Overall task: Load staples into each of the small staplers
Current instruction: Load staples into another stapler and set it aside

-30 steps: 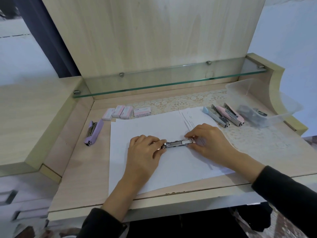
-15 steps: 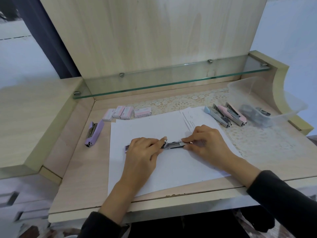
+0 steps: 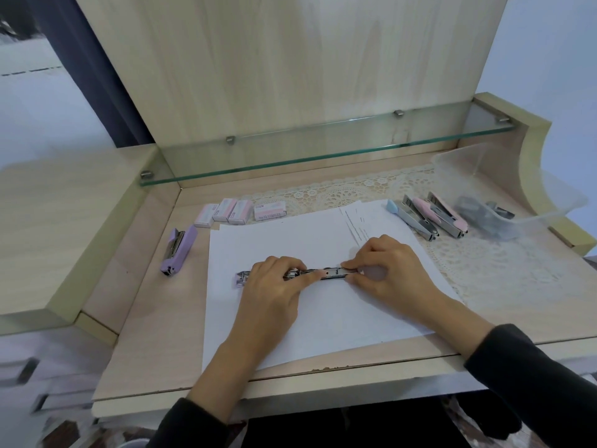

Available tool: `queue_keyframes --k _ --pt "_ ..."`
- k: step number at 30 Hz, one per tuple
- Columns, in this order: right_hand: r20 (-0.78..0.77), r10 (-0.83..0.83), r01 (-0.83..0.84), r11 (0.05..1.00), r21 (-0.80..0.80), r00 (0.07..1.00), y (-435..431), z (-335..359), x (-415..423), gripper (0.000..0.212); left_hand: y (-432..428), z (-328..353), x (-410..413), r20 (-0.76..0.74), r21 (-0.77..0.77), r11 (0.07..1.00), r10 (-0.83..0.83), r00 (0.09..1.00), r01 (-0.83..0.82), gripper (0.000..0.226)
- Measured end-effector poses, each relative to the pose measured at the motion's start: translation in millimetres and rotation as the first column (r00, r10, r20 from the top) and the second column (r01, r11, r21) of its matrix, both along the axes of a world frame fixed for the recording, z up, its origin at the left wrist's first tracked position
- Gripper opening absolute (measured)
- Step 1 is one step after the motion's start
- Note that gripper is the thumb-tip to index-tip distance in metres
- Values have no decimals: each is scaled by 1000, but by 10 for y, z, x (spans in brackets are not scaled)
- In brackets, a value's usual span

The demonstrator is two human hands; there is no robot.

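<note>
The fingers (image 3: 351, 264) of the right hand (image 3: 394, 270) are pinching the right end of the open stapler (image 3: 332, 273). The left hand (image 3: 274, 286) is curling over the stapler's other half, with its forefinger lying along the metal channel. The stapler is lying unfolded flat at the middle of the paper (image 3: 290, 240), its purple end poking out just left of the left hand. Whether a strip of staples is sitting in the channel is too small to tell.

Judging by the layout, the work is sitting somewhere in the middle. One purple stapler (image 3: 177, 250) is lying closed on the bench (image 3: 145, 334) just off the paper's left edge, possibly finished. A blue stapler (image 3: 410, 218) and two pink staplers (image 3: 426, 212) are waiting side by side just beyond the paper's far right corner, on the lace mat (image 3: 355, 185). They are probably waiting for their turn.

As for containers, four staple boxes (image 3: 226, 211) are lining up along the paper's far edge, three standing and one lying flat. None is showing its contents. A clear plastic tub (image 3: 452, 160) is standing further right of the paper, past the pink staplers. It is holding a few dark, metal-tipped items, most likely more staplers, though they are blurred.
</note>
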State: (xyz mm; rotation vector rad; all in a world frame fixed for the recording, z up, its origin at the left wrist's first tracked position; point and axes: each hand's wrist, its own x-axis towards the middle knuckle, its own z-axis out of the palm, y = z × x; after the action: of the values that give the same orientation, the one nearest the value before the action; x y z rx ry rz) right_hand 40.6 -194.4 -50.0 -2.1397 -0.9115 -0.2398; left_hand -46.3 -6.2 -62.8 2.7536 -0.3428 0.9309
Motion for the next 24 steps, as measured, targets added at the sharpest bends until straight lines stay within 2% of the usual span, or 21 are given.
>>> queue_keyframes --k 2,6,9,14,20,24 --pt "8 -11 11 1000 -10 1000 3 10 -14 15 9 13 -5 -13 -16 1000 14 1000 -14 32" --pt "-6 -17 17 999 -34 1000 7 26 -40 18 83 88 -20 -130 -49 998 27 991 -34 33" --pt "1 -23 23 998 -57 1000 9 25 -35 14 215 165 -66 -201 -57 995 73 977 -86 42" --pt "1 -22 22 995 -99 1000 9 33 -49 23 533 254 -150 -353 -104 970 171 920 -220 56" --pt "-24 -6 2 990 -141 1000 -7 37 -48 17 667 274 -216 -422 -224 946 123 898 -235 45" --pt "-26 -25 21 992 -125 999 3 34 -39 14 625 360 -189 -395 -433 878 21 919 -206 20"
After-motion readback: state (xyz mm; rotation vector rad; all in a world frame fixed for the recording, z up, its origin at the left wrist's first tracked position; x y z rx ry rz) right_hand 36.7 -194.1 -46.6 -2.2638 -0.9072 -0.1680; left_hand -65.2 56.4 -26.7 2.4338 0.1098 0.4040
